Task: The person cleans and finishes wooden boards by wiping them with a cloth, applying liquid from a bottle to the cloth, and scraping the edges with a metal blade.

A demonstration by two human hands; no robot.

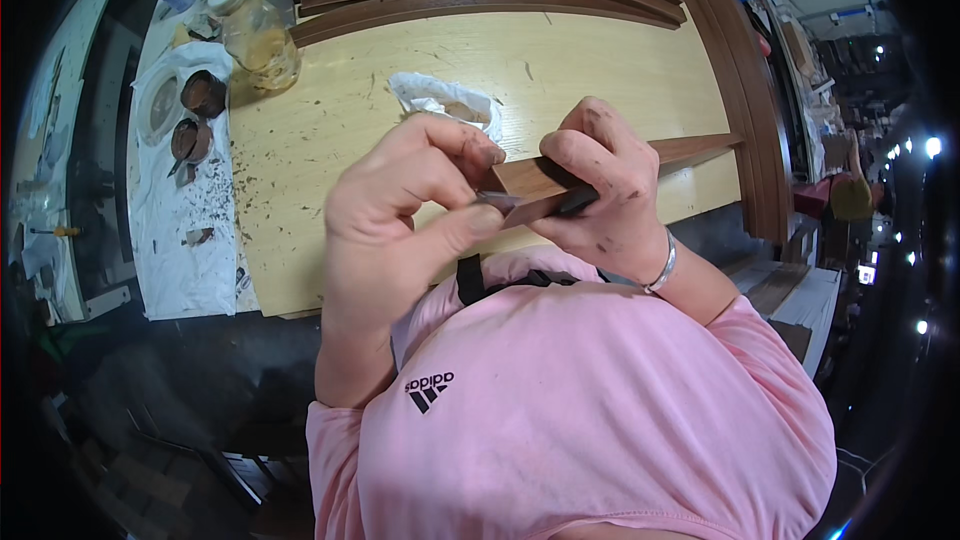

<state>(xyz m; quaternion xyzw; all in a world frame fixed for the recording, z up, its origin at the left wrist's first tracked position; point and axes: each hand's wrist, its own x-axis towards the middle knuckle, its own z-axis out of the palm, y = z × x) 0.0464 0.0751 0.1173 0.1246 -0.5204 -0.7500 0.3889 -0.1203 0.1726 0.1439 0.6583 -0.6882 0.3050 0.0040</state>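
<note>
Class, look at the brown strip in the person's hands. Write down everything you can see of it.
The strip is long, narrow, straight-looking and brown, with a wood-like face and a pale edge at its near end. The right hand grips it, hiding its middle; the left hand has fingertips at the near end. It runs rightward above the table toward brown boards; whether it rests on them is unclear.

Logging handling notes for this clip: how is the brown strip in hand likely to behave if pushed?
The brown strip is probably stiff, showing no clear sag beyond the right hand. Being long and narrow, it might swing if pushed near one end.
</note>
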